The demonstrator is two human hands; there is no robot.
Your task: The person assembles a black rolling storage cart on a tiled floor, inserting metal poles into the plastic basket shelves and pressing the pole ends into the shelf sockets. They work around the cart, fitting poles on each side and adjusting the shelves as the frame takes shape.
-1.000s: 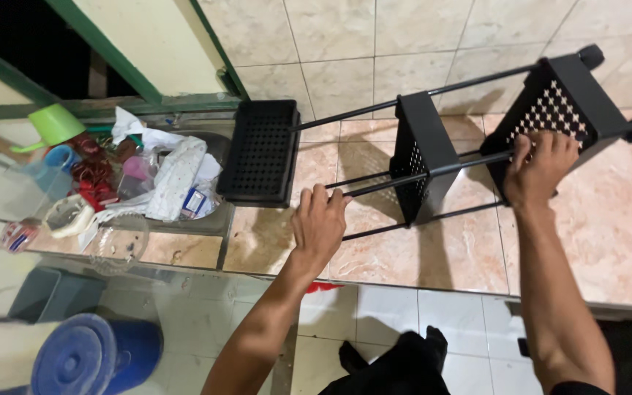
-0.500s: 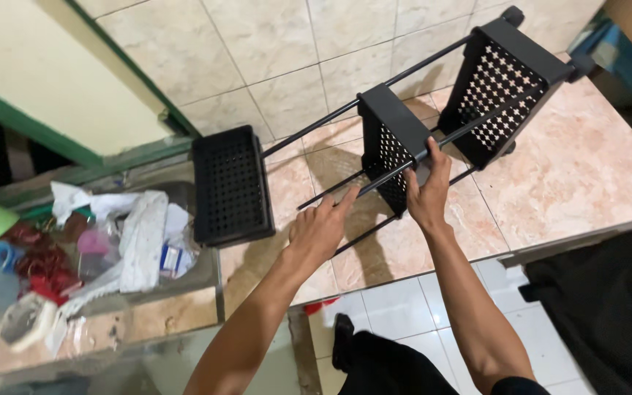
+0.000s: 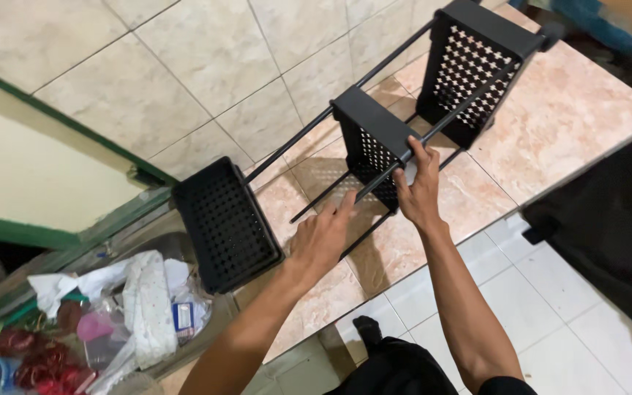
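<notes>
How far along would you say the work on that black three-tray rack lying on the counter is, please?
Done, as it looks: three black perforated plastic trays already sit on the thin black metal rods of the rack, which lies on its side on the pinkish tiled counter. In hand: the right hand has its grip on a rod at the middle tray, the left hand presses beside it. Left: the rack is not yet upright.

A black three-tier rack (image 3: 374,146) is lying on the tiled floor (image 3: 565,117); the right hand (image 3: 420,192) is gripping its rod, the left hand (image 3: 323,235) resting on another.
</notes>
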